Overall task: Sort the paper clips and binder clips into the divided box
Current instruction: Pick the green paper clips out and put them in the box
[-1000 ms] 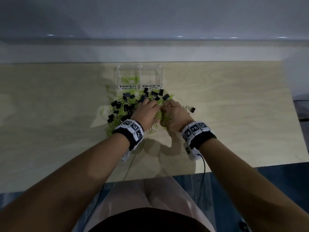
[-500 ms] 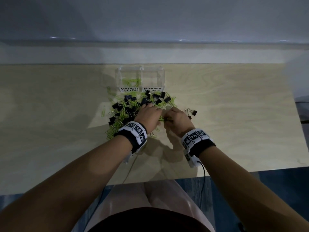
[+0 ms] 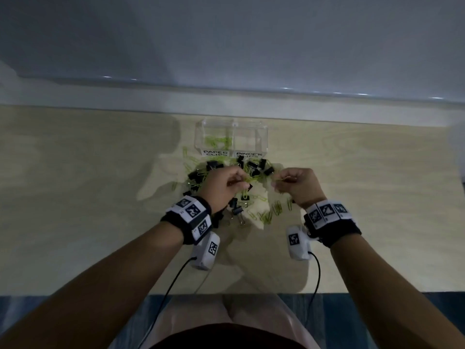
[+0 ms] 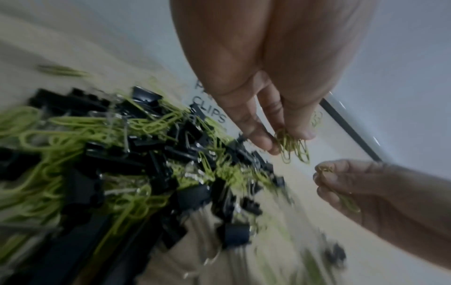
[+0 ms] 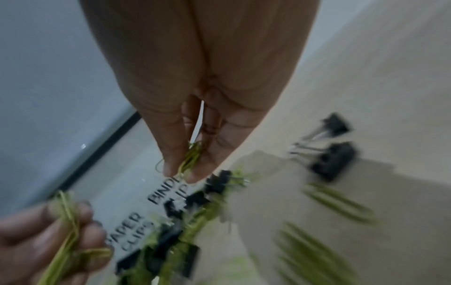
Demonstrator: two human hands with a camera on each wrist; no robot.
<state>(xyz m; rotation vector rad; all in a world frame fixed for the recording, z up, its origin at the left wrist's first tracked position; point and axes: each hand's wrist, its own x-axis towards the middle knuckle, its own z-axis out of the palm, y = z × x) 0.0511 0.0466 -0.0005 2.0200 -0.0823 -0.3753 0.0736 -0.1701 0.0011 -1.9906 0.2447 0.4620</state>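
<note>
Above the pile, left hand and right hand each pinch green paper clips; blur hides their count.

Pale wooden table runs up to a grey wall; wristbands carry square markers, with cables trailing to the near edge.

Head view high, looking down toward 12 o'clock, both wrist views close along fingers, all sharing the clip pile and labelled box.
</note>
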